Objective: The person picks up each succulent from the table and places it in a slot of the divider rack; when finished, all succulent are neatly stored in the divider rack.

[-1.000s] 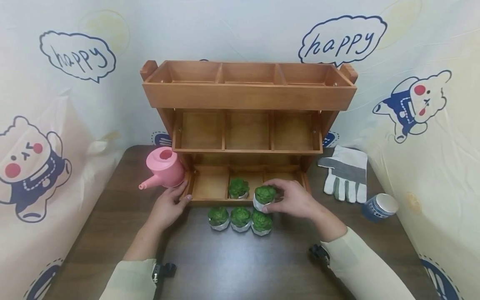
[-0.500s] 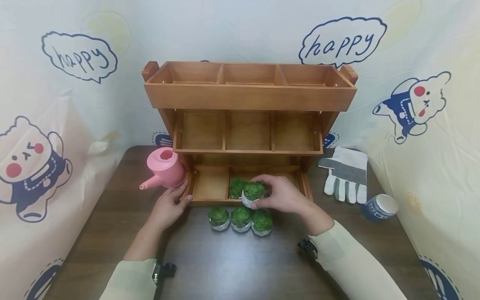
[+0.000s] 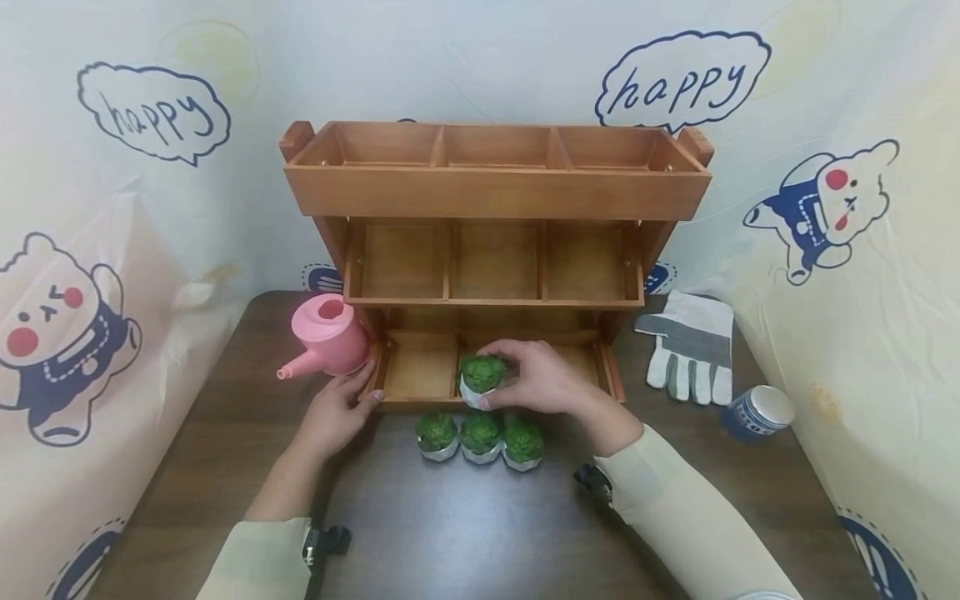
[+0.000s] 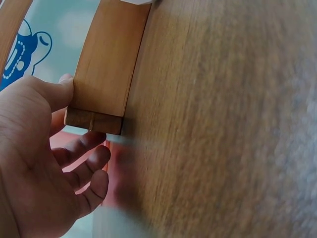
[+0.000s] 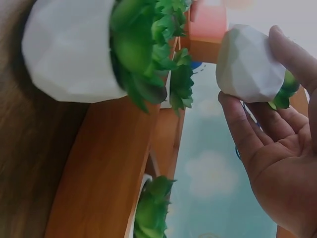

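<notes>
My right hand [image 3: 536, 379] holds a small potted succulent [image 3: 482, 377] over the bottom tier of a wooden shelf [image 3: 498, 196]. In the right wrist view, thumb and fingers pinch its white faceted pot [image 5: 250, 64]. From the head, this plant overlaps the middle compartment and hides the succulent standing there. Several matching succulents line up on the table before the shelf: one at left [image 3: 437, 435], a middle one [image 3: 481, 437] and one at right [image 3: 522, 442]. My left hand [image 3: 341, 414] grips the bottom tier's left end [image 4: 106, 74], thumb on the front board.
A pink watering can [image 3: 330, 333] stands just beyond my left hand. On the right lie grey-and-white work gloves [image 3: 690, 350] beside a blue-and-white container [image 3: 759, 412]. The shelf's upper tiers overhang the bottom one. A printed cloth [image 3: 480, 58] hangs behind.
My right hand has carried the potted succulent leftward, from the right of the middle compartment to in front of the plant there, now hidden. My left hand stays on the shelf end.
</notes>
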`<action>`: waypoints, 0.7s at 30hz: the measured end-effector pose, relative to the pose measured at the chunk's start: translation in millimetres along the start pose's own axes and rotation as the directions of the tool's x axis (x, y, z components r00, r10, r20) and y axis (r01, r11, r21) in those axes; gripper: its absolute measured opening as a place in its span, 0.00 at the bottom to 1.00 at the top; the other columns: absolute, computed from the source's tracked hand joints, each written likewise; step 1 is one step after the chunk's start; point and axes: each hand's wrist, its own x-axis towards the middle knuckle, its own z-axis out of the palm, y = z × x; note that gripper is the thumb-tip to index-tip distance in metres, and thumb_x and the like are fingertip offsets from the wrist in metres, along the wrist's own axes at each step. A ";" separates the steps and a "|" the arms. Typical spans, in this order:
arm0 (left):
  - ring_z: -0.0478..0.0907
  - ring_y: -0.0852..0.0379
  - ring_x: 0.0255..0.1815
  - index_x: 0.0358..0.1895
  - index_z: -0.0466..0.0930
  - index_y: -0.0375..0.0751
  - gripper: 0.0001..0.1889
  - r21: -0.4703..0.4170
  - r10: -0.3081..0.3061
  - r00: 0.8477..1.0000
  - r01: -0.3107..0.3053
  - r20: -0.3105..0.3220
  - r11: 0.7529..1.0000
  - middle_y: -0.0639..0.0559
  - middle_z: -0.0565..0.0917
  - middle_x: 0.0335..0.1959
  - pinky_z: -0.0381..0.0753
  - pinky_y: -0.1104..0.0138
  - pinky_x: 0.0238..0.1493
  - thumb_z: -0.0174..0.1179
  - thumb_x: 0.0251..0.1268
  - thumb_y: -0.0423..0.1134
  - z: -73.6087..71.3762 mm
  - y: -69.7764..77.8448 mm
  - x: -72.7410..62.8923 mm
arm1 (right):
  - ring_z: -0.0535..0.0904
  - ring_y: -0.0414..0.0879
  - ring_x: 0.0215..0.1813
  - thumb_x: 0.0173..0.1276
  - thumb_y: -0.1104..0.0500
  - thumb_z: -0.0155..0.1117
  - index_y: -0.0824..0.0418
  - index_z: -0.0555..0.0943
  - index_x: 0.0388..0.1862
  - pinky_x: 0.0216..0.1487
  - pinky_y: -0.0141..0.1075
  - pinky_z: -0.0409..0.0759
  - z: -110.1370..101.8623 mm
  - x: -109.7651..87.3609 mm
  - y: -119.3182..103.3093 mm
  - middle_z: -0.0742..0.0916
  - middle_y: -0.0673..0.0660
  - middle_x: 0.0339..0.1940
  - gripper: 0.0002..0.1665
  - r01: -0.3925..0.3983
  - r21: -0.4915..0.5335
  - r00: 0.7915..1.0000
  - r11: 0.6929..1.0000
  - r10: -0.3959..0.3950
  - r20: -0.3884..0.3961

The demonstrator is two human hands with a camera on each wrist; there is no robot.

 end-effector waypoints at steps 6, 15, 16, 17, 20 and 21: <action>0.55 0.33 0.81 0.82 0.53 0.68 0.38 0.003 0.001 1.000 -0.001 0.000 1.000 0.48 0.54 0.85 0.62 0.29 0.68 0.61 0.74 0.57 0.5 1.5 1.2 | 0.85 0.46 0.43 0.52 0.45 0.86 0.49 0.81 0.64 0.48 0.40 0.82 2.3 9.0 -7.3 0.88 0.45 0.48 0.40 -0.007 -0.012 1.000 1.000 0.008 0.017; 0.57 0.33 0.81 0.82 0.53 0.69 0.38 0.009 0.014 1.000 -0.014 -0.005 1.000 0.47 0.55 0.85 0.65 0.29 0.67 0.61 0.74 0.57 2.0 -2.0 0.8 | 0.86 0.46 0.44 0.53 0.44 0.85 0.49 0.81 0.64 0.47 0.35 0.82 12.4 28.4 -23.5 0.87 0.42 0.43 0.39 0.019 -0.039 0.999 0.999 -0.018 0.045; 0.57 0.32 0.81 0.82 0.53 0.69 0.38 0.006 0.014 1.000 -0.014 -0.004 1.000 0.47 0.54 0.85 0.65 0.29 0.67 0.61 0.74 0.57 1.8 -2.0 0.8 | 0.85 0.46 0.43 0.53 0.44 0.85 0.50 0.81 0.64 0.46 0.35 0.82 13.6 30.6 -25.3 0.87 0.42 0.43 0.39 0.027 -0.039 0.999 0.999 -0.025 0.045; 0.56 0.32 0.81 0.82 0.53 0.69 0.39 0.005 0.017 1.000 -0.017 -0.001 1.000 0.47 0.54 0.85 0.65 0.29 0.66 0.61 0.74 0.57 1.7 -1.7 0.6 | 0.85 0.45 0.42 0.53 0.44 0.85 0.50 0.82 0.63 0.44 0.35 0.82 14.8 32.8 -26.8 0.87 0.42 0.42 0.39 0.034 -0.045 0.998 0.998 -0.032 0.045; 0.57 0.32 0.80 0.82 0.53 0.69 0.39 0.006 0.018 1.000 -0.018 0.001 1.000 0.48 0.54 0.85 0.65 0.29 0.66 0.61 0.74 0.57 1.1 -0.5 -0.2 | 0.82 0.42 0.38 0.52 0.44 0.85 0.50 0.82 0.62 0.41 0.34 0.81 18.6 38.7 -30.7 0.87 0.42 0.40 0.38 0.055 -0.055 0.998 0.997 -0.053 0.040; 0.57 0.32 0.80 0.82 0.54 0.68 0.39 0.007 0.020 1.000 -0.020 -0.001 1.000 0.48 0.55 0.85 0.65 0.29 0.66 0.62 0.74 0.57 0.8 0.1 -0.1 | 0.81 0.41 0.37 0.52 0.44 0.85 0.50 0.82 0.62 0.40 0.34 0.81 20.1 40.6 -31.8 0.87 0.42 0.39 0.38 0.057 -0.056 0.998 0.997 -0.055 0.037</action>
